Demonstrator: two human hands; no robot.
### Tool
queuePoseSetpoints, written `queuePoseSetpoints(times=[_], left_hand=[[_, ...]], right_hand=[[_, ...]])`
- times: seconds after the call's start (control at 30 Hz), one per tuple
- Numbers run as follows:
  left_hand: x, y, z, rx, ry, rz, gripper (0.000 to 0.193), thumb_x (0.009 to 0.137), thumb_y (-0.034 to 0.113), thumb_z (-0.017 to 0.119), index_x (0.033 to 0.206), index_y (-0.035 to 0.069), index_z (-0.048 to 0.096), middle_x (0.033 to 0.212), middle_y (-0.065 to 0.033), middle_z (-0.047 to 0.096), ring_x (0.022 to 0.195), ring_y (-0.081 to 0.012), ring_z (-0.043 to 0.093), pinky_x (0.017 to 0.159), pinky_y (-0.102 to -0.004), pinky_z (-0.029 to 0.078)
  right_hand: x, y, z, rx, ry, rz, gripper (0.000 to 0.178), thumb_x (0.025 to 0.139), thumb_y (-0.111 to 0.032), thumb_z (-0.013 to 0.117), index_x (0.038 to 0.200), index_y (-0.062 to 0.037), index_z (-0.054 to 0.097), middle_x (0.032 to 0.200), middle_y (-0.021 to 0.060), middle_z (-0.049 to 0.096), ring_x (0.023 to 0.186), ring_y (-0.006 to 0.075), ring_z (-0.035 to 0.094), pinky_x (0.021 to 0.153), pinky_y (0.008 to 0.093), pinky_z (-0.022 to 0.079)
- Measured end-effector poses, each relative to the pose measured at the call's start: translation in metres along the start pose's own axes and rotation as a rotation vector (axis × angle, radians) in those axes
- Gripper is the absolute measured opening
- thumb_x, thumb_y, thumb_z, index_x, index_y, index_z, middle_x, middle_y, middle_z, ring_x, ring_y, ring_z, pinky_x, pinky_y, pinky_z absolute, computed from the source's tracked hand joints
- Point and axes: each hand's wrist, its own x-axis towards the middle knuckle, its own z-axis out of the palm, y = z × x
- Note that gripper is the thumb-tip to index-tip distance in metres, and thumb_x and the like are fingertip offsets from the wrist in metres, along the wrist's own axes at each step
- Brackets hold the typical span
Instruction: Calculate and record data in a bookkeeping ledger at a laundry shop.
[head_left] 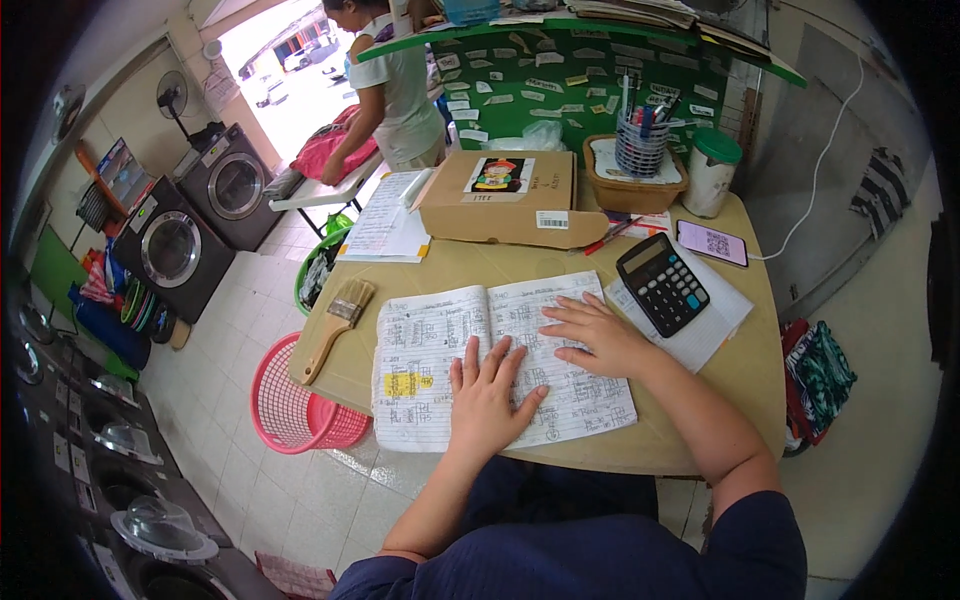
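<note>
An open lined notebook [455, 325], filled with handwriting and marked with a yellow highlighted patch, lies on the tan table [350, 270] before me. My left hand [487, 395] rests flat across the lower middle of the spread, fingers apart. On the upper part of the right page lies my right hand [592, 335], its fingers spread and pointing left. Neither hand holds anything. Just beyond my right hand, a black calculator [663, 285] sits on loose white paper [725, 312]. A wooden-handled paintbrush [337, 330] lies to the left of the notebook.
Behind the notebook are a cardboard box [500, 200], written sheets [385, 215], a pen cup [642, 150] in a basket, a green-lidded jar [712, 175] and a phone [712, 242]. A pink basket [290, 395] stands on the floor. A person [400, 100] handles cloth near washing machines [170, 245].
</note>
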Motion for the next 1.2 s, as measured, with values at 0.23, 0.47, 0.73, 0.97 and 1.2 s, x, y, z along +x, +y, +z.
queuePoseSetpoints(times=[0.23,0.47,0.73,0.97,1.2], left_hand=[[0.001,0.001,0.000,-0.001,-0.001,-0.011,0.063,0.089,0.053,0.065,0.139,0.016,0.056,0.151,-0.0098,0.047,0.147,-0.0447,0.027,0.116,-0.0638,0.020],[0.023,0.009,-0.034,-0.544,0.210,-0.030,0.076,0.085,0.029,0.077,0.150,0.013,0.042,0.145,-0.0190,0.049,0.142,-0.0428,0.037,0.114,-0.0588,0.027],[0.014,0.075,-0.075,-0.189,0.353,0.973,0.073,0.088,0.029,0.074,0.151,0.016,0.041,0.148,-0.0169,0.046,0.141,-0.0373,0.039,0.115,-0.0551,0.031],[0.010,0.040,-0.007,-0.108,-0.043,0.382,0.068,0.088,0.046,0.070,0.147,0.018,0.049,0.149,-0.0173,0.045,0.140,-0.0440,0.039,0.116,-0.0583,0.028],[-0.007,0.029,0.009,0.007,-0.040,0.170,0.074,0.091,0.056,0.062,0.148,0.011,0.046,0.148,-0.0200,0.047,0.140,-0.0478,0.038,0.116,-0.0566,0.028]], right_hand=[[0.001,0.003,0.001,0.032,-0.002,0.022,0.041,0.096,-0.031,0.064,0.135,-0.0182,0.063,0.155,0.0074,0.045,0.148,0.0314,0.034,0.121,0.0561,0.019],[0.004,-0.004,-0.001,-0.019,-0.021,0.007,0.043,0.097,-0.034,0.061,0.138,-0.0194,0.060,0.154,0.0070,0.047,0.146,0.0314,0.036,0.121,0.0542,0.020],[0.005,0.012,0.011,-0.068,0.001,-0.026,0.046,0.096,-0.034,0.061,0.140,-0.0203,0.058,0.155,0.0068,0.046,0.147,0.0324,0.034,0.121,0.0536,0.020],[0.002,0.005,0.003,-0.069,-0.010,-0.012,0.046,0.094,-0.030,0.062,0.139,-0.0211,0.059,0.154,0.0063,0.046,0.147,0.0320,0.035,0.121,0.0560,0.021],[-0.001,0.001,0.008,-0.020,0.014,0.012,0.045,0.093,-0.027,0.063,0.138,-0.0208,0.060,0.154,0.0059,0.047,0.146,0.0311,0.036,0.121,0.0545,0.021]])
